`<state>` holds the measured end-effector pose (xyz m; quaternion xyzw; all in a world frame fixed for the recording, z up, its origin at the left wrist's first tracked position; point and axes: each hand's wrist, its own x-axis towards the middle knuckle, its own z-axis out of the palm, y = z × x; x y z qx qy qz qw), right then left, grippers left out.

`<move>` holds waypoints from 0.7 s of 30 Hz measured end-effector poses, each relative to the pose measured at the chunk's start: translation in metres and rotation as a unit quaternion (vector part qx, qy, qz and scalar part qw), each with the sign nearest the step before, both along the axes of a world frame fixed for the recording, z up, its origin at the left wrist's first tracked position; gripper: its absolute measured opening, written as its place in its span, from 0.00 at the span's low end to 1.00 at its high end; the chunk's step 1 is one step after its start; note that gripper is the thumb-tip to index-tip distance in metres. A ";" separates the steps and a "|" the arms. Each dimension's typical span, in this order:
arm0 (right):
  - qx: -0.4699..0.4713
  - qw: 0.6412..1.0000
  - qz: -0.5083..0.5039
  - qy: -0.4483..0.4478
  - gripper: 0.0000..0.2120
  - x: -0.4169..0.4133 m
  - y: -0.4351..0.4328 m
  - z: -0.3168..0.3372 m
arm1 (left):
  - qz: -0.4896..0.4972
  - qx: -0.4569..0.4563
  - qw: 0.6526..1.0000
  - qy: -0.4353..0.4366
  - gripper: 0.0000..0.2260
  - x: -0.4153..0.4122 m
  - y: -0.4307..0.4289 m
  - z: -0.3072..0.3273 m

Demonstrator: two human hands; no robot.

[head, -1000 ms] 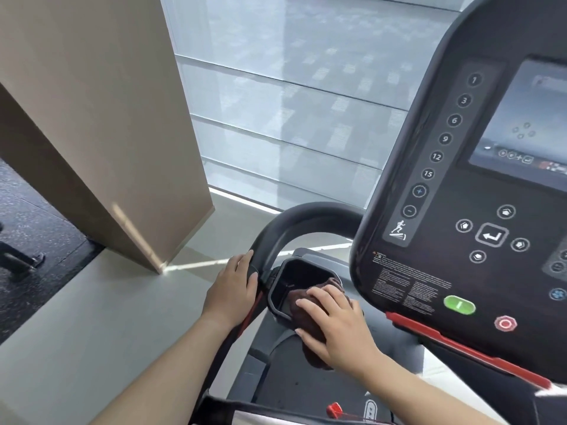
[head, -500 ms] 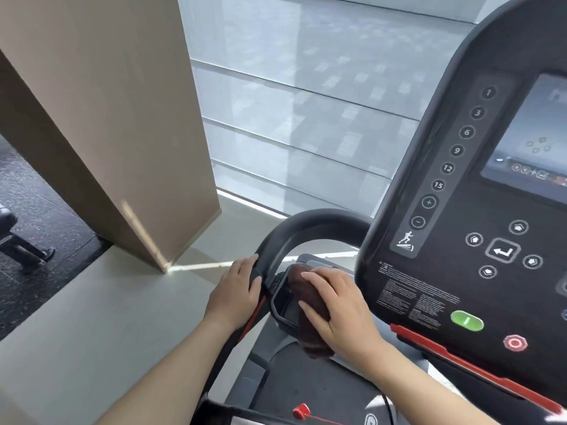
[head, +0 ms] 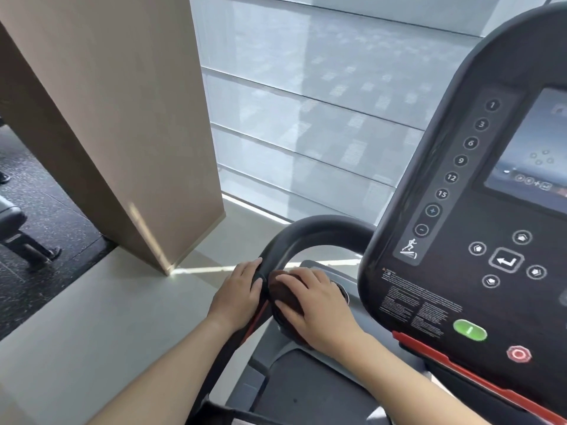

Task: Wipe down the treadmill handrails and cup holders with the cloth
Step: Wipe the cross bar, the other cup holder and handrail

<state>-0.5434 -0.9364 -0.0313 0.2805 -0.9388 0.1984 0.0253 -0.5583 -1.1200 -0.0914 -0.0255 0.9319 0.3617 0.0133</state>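
A curved black handrail (head: 310,230) arches left of the treadmill console. My left hand (head: 237,294) grips the rail's left side, where a red stripe runs down it. A dark brown cloth (head: 283,294) lies pressed against the left edge of the cup holder (head: 342,291), right beside the rail. My right hand (head: 313,305) lies flat on the cloth with fingers spread, and covers most of the cup holder, so only its right rim shows.
The black console (head: 478,240) with number buttons, a green button and a red stop button looms at the right. A beige pillar (head: 129,133) stands at the left on a grey floor ledge (head: 92,326). Frosted window panels fill the back.
My right hand has dragged the cloth out of the cup holder's hollow, leftward onto its edge by the handrail. My left hand keeps its hold on the rail.
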 end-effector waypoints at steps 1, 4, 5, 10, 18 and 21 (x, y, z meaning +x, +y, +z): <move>0.005 1.000 -0.006 -0.003 0.21 0.003 -0.003 0.002 | -0.003 0.006 1.000 -0.001 0.20 0.000 -0.001 0.000; 0.069 0.997 -0.010 -0.045 0.20 0.013 -0.012 0.000 | -0.018 0.022 0.999 -0.014 0.20 0.000 -0.003 0.003; 0.087 0.995 -0.011 -0.051 0.19 0.017 -0.010 -0.002 | -0.027 0.017 0.999 -0.022 0.21 0.002 -0.004 0.004; 0.123 0.992 -0.002 0.002 0.17 0.041 0.028 0.000 | -0.054 -0.020 0.998 -0.039 0.25 0.030 -0.018 -0.002; 0.094 0.991 -0.033 0.094 0.20 0.049 -0.016 -0.006 | -0.022 -0.021 0.999 -0.023 0.23 0.039 -0.020 -0.003; 0.144 0.984 -0.007 0.106 0.22 0.051 -0.027 -0.014 | -0.026 -0.008 1.000 -0.016 0.23 0.039 -0.022 -0.004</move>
